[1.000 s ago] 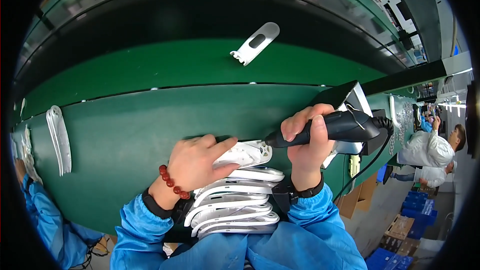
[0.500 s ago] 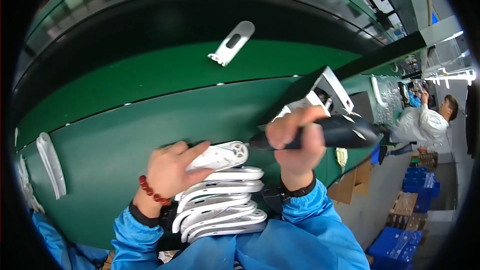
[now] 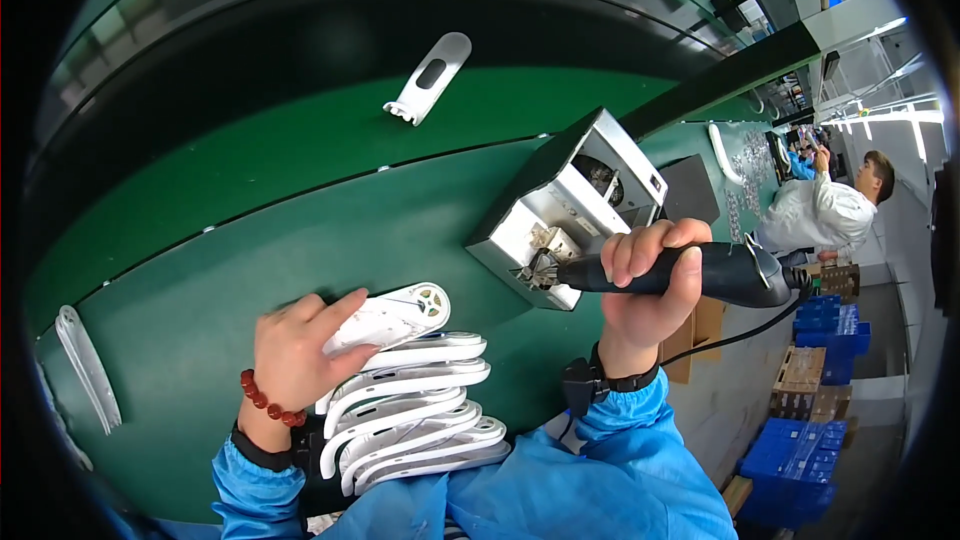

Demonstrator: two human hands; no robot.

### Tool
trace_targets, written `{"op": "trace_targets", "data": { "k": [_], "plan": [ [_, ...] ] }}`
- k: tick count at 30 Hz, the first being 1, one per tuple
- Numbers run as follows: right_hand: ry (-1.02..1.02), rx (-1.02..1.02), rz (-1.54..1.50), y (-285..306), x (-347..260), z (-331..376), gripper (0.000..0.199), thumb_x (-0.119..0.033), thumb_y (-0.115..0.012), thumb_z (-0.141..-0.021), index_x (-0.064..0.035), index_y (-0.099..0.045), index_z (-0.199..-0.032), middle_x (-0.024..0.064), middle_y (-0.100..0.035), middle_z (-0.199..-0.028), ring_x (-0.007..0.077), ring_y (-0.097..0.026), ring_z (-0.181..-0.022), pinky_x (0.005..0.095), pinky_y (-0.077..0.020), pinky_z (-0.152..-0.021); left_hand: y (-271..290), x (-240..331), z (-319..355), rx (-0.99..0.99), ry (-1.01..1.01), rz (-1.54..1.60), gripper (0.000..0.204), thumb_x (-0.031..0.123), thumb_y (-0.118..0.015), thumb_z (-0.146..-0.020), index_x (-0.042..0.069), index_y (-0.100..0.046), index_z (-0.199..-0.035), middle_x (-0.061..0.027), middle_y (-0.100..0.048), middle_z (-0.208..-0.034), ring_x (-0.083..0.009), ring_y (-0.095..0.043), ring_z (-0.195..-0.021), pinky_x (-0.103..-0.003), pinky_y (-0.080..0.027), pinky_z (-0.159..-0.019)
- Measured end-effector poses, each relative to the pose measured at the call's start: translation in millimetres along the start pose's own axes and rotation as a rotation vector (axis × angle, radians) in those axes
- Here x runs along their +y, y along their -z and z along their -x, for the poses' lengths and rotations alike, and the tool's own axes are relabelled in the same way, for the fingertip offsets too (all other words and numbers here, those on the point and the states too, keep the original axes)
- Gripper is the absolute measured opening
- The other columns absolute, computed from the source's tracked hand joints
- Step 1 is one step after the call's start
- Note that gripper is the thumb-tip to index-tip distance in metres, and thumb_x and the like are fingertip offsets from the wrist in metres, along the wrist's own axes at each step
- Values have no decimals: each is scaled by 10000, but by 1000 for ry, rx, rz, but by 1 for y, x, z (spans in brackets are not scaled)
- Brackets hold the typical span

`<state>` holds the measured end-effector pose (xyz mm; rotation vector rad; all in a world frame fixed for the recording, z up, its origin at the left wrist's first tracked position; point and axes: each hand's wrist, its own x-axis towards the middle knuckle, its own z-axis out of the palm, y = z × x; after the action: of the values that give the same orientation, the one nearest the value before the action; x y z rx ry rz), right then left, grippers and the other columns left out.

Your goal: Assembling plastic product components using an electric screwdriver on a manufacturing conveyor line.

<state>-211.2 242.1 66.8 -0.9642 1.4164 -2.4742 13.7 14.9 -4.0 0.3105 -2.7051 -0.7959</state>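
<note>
The panel (image 3: 395,318) is long and white, with smudged marks and a spoked round opening in its rounded end; it lies at the far end of the stack (image 3: 415,420). The driver (image 3: 735,275) is black, its nose tapering. Half a second ago that nose was by the panel's end; now it's over at the metal box (image 3: 545,178), though whether it touches anything inside I can't quite tell. The right hand (image 3: 648,315) is wrapped firmly round the driver; the left (image 3: 300,348) clasps the panel between thumb and forefinger.
</note>
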Motion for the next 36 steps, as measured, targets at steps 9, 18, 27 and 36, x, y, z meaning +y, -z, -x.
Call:
{"op": "trace_targets", "data": {
  "k": [9, 18, 27, 36],
  "plan": [
    [15, -30, 29, -7, 1, 3, 277, -285, -593, -948, -75, -426, -1016, 91, -546, -703, 165, -505, -531, 333, -443, -535, 1, -1, 0, 5, -9, 9, 526, 289, -835, -619, 156, -711, -1112, -48, -540, -709, -243, -585, -586, -354, -493, -544],
    [43, -125, 161, -19, -2, 9, 370, -318, -684, -909, -70, -425, -1000, 91, -566, -677, 182, -539, -553, 329, -462, -553, 2, -2, 1, -31, 17, 28, 567, 197, -824, -581, 147, -702, -1132, -74, -589, -776, -277, -608, -630, -370, -507, -571],
    [-102, -115, 79, -31, 1, 16, 350, -331, -653, -917, -68, -437, -1000, 87, -536, -673, 170, -505, -530, 317, -441, -519, 1, -5, 2, -1, 7, 13, 491, 321, -827, -658, 152, -708, -1103, -36, -523, -689, -227, -582, -574, -349, -481, -528],
    [-193, -233, -112, -69, 41, 44, 322, -371, -571, -948, -84, -434, -996, 61, -523, -654, 167, -493, -475, 330, -414, -491, 0, -7, 3, 33, -19, 25, 479, 356, -819, -674, 167, -710, -1100, -26, -514, -663, -210, -579, -561, -334, -477, -510]
  ]
}}
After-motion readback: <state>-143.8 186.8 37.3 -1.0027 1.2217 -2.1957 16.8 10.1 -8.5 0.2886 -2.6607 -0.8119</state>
